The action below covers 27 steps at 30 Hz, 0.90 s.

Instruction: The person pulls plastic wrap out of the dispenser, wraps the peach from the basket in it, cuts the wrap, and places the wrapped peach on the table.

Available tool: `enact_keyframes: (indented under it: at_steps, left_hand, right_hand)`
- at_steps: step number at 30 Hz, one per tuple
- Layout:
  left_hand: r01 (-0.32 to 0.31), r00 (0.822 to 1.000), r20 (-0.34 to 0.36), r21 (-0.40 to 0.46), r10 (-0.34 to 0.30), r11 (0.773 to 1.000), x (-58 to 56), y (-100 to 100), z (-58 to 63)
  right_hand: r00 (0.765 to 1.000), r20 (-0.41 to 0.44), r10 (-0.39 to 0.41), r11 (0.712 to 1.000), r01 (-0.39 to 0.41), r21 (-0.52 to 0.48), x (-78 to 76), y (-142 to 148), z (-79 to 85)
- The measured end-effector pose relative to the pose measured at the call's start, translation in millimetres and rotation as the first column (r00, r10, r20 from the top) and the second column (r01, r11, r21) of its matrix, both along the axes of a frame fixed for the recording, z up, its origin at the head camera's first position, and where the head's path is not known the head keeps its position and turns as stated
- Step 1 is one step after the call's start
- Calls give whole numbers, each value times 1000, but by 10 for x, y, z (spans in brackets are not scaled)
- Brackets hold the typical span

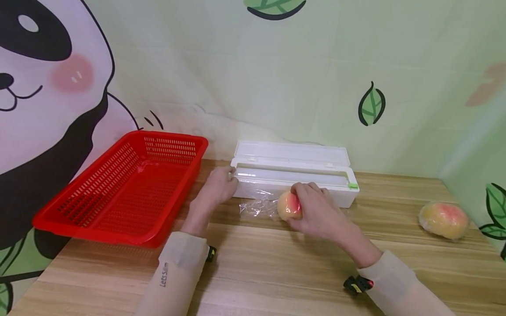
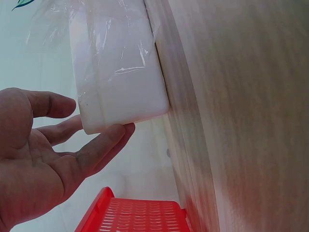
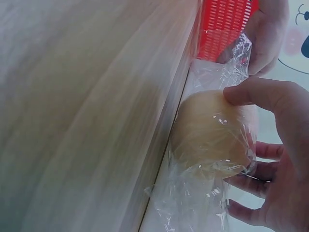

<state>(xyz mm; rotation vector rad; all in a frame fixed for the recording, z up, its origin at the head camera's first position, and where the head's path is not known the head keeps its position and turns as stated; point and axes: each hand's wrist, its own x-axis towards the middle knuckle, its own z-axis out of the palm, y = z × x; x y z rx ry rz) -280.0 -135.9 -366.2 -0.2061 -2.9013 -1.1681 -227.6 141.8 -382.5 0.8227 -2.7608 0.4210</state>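
Note:
In the head view my right hand [image 1: 316, 210] grips a yellow-and-pink peach [image 1: 287, 206] in front of a white cling film dispenser [image 1: 257, 191]. Thumb and fingers lie around the fruit. Clear cling film [image 3: 193, 198] covers the peach and spreads out crinkled on both sides of it, as the right wrist view shows. The dispenser's lid [image 1: 292, 151] stands raised, with the film roll [image 1: 292, 175] inside. At the box's left end is my left hand [image 1: 217, 186]; its loosely bent fingers [image 2: 104, 145] touch the end face, and the thumb is by the edge.
A red plastic basket [image 1: 158, 224] with slotted sides stands left of the dispenser. Another peach [image 1: 443, 219], wrapped in film, lies toward the right side of the wooden table [image 1: 276, 272]. A printed cloth backdrop [image 1: 276, 87] rises right behind the dispenser.

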Motion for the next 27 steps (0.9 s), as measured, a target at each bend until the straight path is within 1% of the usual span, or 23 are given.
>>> enact_keyframes:
  at_steps: [4,9,11,15,19,24,27]
  left_hand:
    - [12,999,-33,-20,-12,1000,-3,-2,-8]
    - [6,1000,-23,-14,-7,1000,2,2,-2]
    - [4,1000,-7,-5,-4,1000,5,1,1]
    - [2,1000,5,-2,-2,1000,9,-6,5]
    - [2,1000,-11,-11,-2,1000,10,-9,7]
    - [4,1000,-19,-11,-4,1000,13,-8,5]
    - [5,1000,-24,-14,-6,1000,8,-3,6]
  right_hand:
    - [1000,-4,2,1000,-2,6,-9,5,-5]
    - [998,-66,16,1000,-16,5,-37,10,0]
    - [996,-86,17,1000,-18,-8,-45,13,8]
    - [995,-101,16,999,-19,-32,-46,16,34]
    - [995,-97,9,999,-13,-41,-40,15,51]
    - [995,-100,9,996,-18,-90,-36,19,57]
    - [992,-124,11,991,-28,-133,-34,19,69]
